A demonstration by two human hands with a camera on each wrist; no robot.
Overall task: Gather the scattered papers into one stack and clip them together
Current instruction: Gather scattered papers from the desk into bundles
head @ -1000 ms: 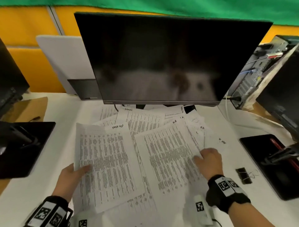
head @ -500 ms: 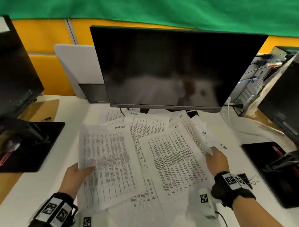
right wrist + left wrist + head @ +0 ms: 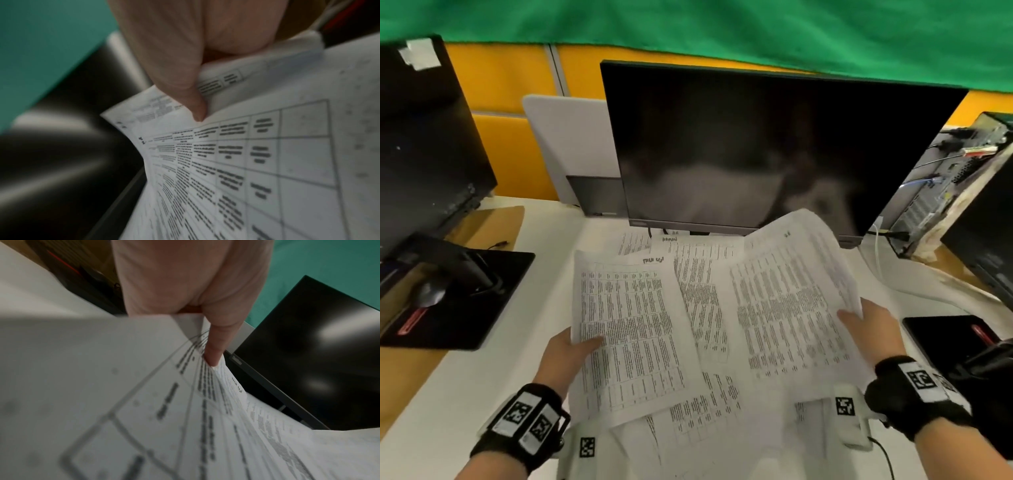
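Papers [image 3: 726, 404] printed with dense tables lie fanned across the white desk [image 3: 465, 383] right in front of the person, overlapping loosely rather than squared up. At 7 o'clock the left hand [image 3: 566, 356] pinches the left edge of one sheet [image 3: 626, 329], thumb lying on the printed face and the fingers hidden beneath; the left wrist view shows the thumb [image 3: 216, 345] pressed down on that sheet. At 4 o'clock the right hand [image 3: 873, 329] pinches the right edge of a bundle of sheets [image 3: 791, 301], thumb on top, and the bundle's far end curls up off the desk toward 1 o'clock; the right wrist view shows the thumb [image 3: 191, 100] clamped over several layered pages. More pages lie flat between the two hands, running toward 12 o'clock. At 9 o'clock sits a black mat [image 3: 482, 308]. Beyond the papers at 12 o'clock stands a dark monitor [image 3: 774, 147], with a green cloth [image 3: 722, 31] hanging behind it.
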